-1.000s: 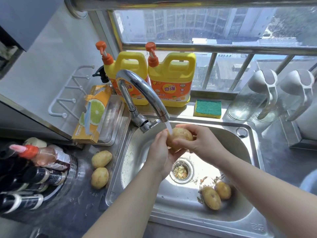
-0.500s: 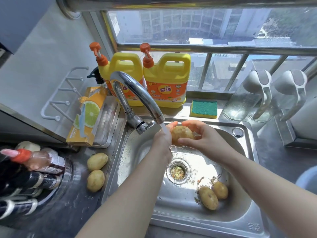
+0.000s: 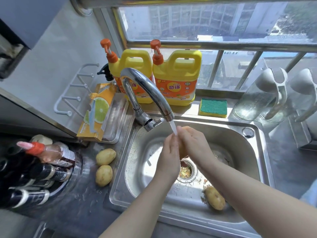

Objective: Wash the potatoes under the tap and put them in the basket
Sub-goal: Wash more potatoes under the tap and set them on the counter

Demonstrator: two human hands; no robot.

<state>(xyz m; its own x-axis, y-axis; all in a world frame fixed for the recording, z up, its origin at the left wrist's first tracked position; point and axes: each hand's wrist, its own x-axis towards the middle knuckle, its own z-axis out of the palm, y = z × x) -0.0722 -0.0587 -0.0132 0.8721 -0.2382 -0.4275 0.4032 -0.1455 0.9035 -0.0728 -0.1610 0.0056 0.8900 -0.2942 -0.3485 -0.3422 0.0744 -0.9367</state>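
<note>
Stainless steel rims the sink [image 3: 264, 160] on every side, and both hands work inside its basin, above the drain [image 3: 186, 171]. The left hand [image 3: 171, 155] and right hand [image 3: 195, 145] are cupped together, fingers curled round a potato [image 3: 182, 151]. Only a sliver of it shows between the palms, right under the water stream [image 3: 173, 127] from the tap [image 3: 145, 88]. The spout arches just above the knuckles, so headroom is tight; the basin lies open to the right of the hands. A loose potato [image 3: 215, 200] sits in the near right of the basin, close beside the right forearm. On the dark counter [image 3: 77, 203], an upper potato [image 3: 105, 156] and a lower potato [image 3: 104, 175] lie between the sink rim and a cluster of bottles [image 3: 42, 165].

Two yellow detergent jugs with orange pumps stand behind the tap. The left jug [image 3: 132, 64] is partly behind the spout, and the right jug [image 3: 178, 78] reads "KEON" above the characters 奇强. A green-topped sponge [image 3: 213, 107] lies on the ledge beside it, with glass pitchers [image 3: 257, 98] further right. A box [image 3: 97, 110] printed with a lime slice leans left of the tap, its small print unreadable.
</note>
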